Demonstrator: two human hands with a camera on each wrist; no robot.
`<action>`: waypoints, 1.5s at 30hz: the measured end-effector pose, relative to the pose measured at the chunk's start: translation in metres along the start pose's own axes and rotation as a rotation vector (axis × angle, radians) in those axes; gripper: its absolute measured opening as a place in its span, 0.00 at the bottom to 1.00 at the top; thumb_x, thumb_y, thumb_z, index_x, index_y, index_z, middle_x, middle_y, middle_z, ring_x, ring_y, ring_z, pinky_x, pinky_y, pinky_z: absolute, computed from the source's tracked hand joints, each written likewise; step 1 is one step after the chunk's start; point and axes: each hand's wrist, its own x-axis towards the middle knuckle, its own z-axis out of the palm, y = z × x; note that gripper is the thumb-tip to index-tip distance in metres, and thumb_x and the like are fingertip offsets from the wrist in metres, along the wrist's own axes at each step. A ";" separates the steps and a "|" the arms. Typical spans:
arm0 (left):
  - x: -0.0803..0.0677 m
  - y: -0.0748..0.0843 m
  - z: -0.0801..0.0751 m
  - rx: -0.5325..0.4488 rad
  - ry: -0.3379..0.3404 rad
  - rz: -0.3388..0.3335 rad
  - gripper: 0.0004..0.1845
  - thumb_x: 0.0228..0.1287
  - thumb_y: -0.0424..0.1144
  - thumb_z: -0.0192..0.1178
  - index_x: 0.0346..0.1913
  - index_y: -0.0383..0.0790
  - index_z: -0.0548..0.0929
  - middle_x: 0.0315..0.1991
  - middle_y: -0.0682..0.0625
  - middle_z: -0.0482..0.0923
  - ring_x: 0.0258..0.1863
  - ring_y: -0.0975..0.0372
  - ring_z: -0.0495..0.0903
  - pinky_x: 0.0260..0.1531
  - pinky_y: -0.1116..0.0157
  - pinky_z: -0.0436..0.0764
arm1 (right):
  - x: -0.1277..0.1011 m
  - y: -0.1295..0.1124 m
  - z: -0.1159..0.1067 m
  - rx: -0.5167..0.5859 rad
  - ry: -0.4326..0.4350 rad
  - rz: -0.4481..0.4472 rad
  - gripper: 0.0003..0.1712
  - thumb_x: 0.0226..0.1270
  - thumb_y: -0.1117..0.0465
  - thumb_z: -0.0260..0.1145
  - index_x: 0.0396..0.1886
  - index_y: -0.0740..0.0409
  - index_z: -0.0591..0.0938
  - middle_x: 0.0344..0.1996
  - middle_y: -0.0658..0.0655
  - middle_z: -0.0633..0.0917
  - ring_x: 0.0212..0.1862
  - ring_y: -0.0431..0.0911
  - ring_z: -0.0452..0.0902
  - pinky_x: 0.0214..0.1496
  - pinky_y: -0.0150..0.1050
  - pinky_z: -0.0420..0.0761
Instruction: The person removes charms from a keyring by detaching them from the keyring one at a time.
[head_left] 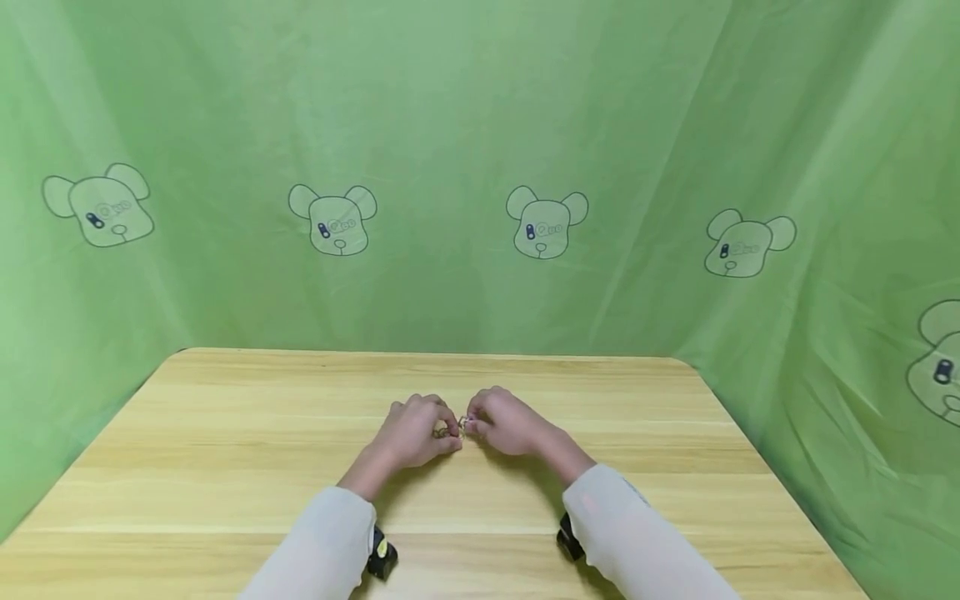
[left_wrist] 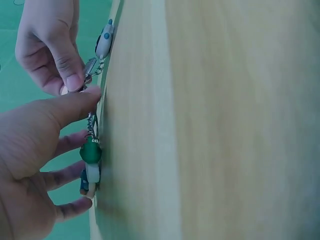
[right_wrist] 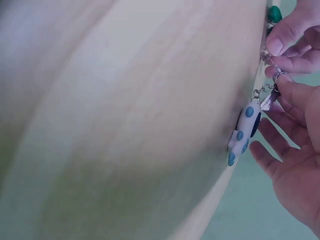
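Over the middle of the table, my left hand (head_left: 416,429) and right hand (head_left: 513,423) meet almost fingertip to fingertip. Between them is a metal split ring (right_wrist: 272,64), which the left thumb and fingers pinch on one side. A keychain charm with a green ball (left_wrist: 90,151) and a small white and dark figure (left_wrist: 91,174) hangs by a chain beside the left fingers. My right thumb and fingers pinch the ring's other side, near a small metal piece (right_wrist: 268,101). From a short chain there hangs a white charm with blue spots (right_wrist: 245,125), close to the tabletop.
The light wooden table (head_left: 225,467) spreads out around both hands. Green curtains (head_left: 442,108) with printed bear heads enclose its far side and flanks. Black wrist devices (head_left: 382,557) show below the pale sleeves (head_left: 318,533).
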 end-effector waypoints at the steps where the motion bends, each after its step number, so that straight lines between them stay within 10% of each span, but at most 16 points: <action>1: 0.000 0.001 0.000 -0.003 0.004 -0.007 0.06 0.60 0.50 0.75 0.33 0.57 0.88 0.49 0.52 0.86 0.47 0.51 0.81 0.49 0.42 0.77 | 0.000 0.000 -0.001 0.019 0.002 0.003 0.04 0.73 0.63 0.66 0.35 0.56 0.84 0.35 0.48 0.83 0.45 0.46 0.75 0.55 0.47 0.78; 12: 0.002 0.004 -0.010 0.043 0.128 0.054 0.03 0.64 0.45 0.71 0.37 0.52 0.90 0.48 0.51 0.86 0.45 0.53 0.82 0.47 0.46 0.80 | -0.003 -0.002 -0.015 0.204 0.037 0.050 0.06 0.75 0.62 0.64 0.37 0.56 0.86 0.40 0.50 0.87 0.42 0.48 0.79 0.53 0.49 0.80; 31: 0.000 0.014 -0.040 -0.050 0.304 0.057 0.04 0.67 0.41 0.70 0.40 0.46 0.92 0.42 0.52 0.89 0.47 0.55 0.84 0.56 0.50 0.79 | -0.009 -0.006 -0.017 0.213 0.198 -0.013 0.09 0.75 0.61 0.65 0.47 0.58 0.88 0.48 0.52 0.89 0.57 0.53 0.82 0.65 0.58 0.78; 45: 0.001 0.018 -0.064 -0.320 0.393 0.033 0.09 0.71 0.43 0.66 0.43 0.43 0.92 0.43 0.51 0.89 0.47 0.56 0.85 0.58 0.50 0.80 | -0.001 -0.039 -0.028 0.281 0.375 -0.086 0.09 0.76 0.59 0.65 0.49 0.56 0.86 0.45 0.50 0.88 0.49 0.46 0.85 0.57 0.52 0.84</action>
